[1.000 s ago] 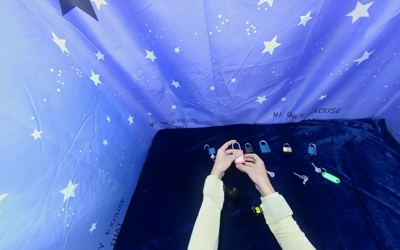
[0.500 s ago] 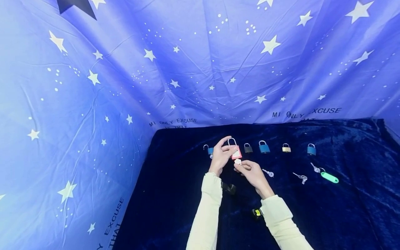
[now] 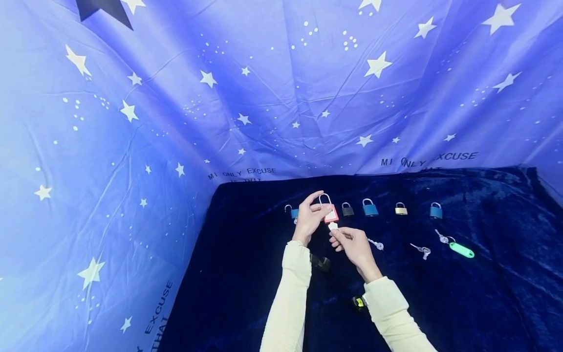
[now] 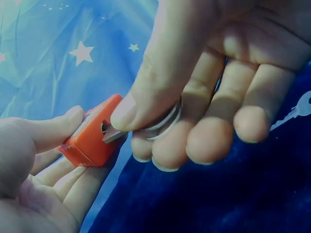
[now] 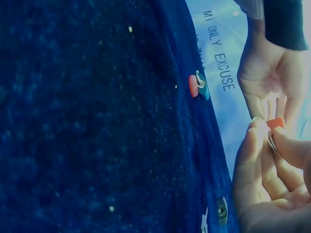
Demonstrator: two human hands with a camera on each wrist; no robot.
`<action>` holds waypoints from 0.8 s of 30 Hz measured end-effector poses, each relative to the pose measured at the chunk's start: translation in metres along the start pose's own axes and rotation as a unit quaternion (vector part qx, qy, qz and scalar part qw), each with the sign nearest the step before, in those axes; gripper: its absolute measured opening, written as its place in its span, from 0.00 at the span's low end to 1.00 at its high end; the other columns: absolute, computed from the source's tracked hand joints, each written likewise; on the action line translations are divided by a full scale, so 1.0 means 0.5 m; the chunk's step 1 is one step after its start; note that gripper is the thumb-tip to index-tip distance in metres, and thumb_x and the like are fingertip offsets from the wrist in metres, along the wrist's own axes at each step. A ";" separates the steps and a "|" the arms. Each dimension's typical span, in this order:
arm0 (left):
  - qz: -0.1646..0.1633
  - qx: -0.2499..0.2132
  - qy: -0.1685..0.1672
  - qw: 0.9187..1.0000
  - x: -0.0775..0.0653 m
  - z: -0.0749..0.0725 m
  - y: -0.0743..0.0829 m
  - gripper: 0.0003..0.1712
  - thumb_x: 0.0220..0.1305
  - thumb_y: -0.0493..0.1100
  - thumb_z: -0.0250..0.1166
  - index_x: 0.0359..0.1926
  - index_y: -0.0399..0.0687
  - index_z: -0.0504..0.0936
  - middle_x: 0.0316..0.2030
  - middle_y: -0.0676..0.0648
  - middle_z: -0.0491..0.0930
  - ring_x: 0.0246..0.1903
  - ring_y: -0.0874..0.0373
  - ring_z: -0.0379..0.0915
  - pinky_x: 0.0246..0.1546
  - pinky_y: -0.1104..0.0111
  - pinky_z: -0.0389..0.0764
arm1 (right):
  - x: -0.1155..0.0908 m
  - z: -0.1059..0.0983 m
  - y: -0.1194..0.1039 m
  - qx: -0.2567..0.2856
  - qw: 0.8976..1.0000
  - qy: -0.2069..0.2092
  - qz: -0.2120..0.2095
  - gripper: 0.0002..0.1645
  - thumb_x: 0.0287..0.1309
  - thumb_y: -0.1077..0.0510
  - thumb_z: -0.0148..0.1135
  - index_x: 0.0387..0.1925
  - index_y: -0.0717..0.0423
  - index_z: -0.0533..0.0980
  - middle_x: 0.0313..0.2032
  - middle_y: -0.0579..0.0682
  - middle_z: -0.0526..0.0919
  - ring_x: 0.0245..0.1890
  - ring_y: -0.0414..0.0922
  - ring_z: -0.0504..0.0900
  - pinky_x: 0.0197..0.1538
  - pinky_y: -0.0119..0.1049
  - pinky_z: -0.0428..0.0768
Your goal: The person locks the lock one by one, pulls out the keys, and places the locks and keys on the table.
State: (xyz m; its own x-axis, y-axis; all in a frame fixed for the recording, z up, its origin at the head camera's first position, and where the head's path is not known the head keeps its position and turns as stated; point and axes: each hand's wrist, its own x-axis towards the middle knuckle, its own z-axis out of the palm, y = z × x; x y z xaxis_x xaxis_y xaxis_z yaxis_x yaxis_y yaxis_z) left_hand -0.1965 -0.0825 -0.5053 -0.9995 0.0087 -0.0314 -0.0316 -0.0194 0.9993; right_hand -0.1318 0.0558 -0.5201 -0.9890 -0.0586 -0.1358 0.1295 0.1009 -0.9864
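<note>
In the head view my left hand [image 3: 308, 220] grips a red padlock [image 3: 331, 213], its long shackle up and its body tilted. My right hand [image 3: 356, 245] pinches a key [image 3: 333, 226] just below the lock's base. Up close in the left wrist view, the key's blade [image 4: 113, 135] meets the keyhole of the red lock body [image 4: 90, 145]; how deep it sits I cannot tell. Thin metal rings [image 4: 167, 124] hang from the key between the right thumb and curled fingers. The right wrist view shows both hands together, only a bit of red lock [image 5: 277, 122] visible.
Behind the hands runs a row of padlocks: blue with its shackle open [image 3: 294, 213], black [image 3: 348, 210], blue [image 3: 370, 209], brass [image 3: 401, 209] and blue [image 3: 436, 211]. Loose keys [image 3: 423, 252] and a green key tag [image 3: 462, 250] lie nearer on the dark blue cloth [image 3: 484, 303].
The right hand has shifted down from the padlock's side to below its base, so the key's head now shows. Both hands and the padlock have moved slightly left.
</note>
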 end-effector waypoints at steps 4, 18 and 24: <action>-0.003 0.004 0.000 1.000 0.004 0.006 0.001 0.31 0.61 0.35 0.70 0.65 0.46 0.75 0.42 0.39 0.88 0.36 0.60 0.84 0.35 0.74 0.81 | -0.005 -0.001 -0.005 0.031 0.999 0.010 -0.002 0.18 0.69 0.61 0.58 0.44 0.78 0.79 0.27 0.57 0.86 0.23 0.40 0.83 0.29 0.29 0.84; -0.014 -0.024 0.052 0.998 0.012 0.032 -0.017 0.31 0.61 0.37 0.70 0.64 0.39 0.74 0.40 0.37 0.87 0.34 0.62 0.83 0.34 0.75 0.80 | -0.021 -0.011 0.002 0.020 0.999 0.038 0.012 0.16 0.69 0.63 0.59 0.42 0.77 0.80 0.27 0.58 0.86 0.22 0.40 0.84 0.29 0.28 0.84; 0.003 -0.032 0.093 0.995 0.033 0.018 -0.005 0.30 0.62 0.36 0.69 0.65 0.41 0.75 0.40 0.36 0.87 0.31 0.65 0.81 0.32 0.76 0.78 | -0.037 -0.007 0.012 -0.006 0.999 0.023 0.025 0.15 0.68 0.62 0.59 0.40 0.75 0.81 0.27 0.58 0.87 0.22 0.38 0.83 0.30 0.29 0.84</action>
State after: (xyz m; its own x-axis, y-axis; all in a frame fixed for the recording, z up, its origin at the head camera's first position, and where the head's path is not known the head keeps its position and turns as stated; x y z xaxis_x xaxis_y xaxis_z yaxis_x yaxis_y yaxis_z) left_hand -0.2130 -0.0735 -0.5080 -0.9838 -0.1761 -0.0342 -0.0200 -0.0822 0.9964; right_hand -0.1132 0.0607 -0.5233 -0.9835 -0.0066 -0.1808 0.1788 0.1153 -0.9771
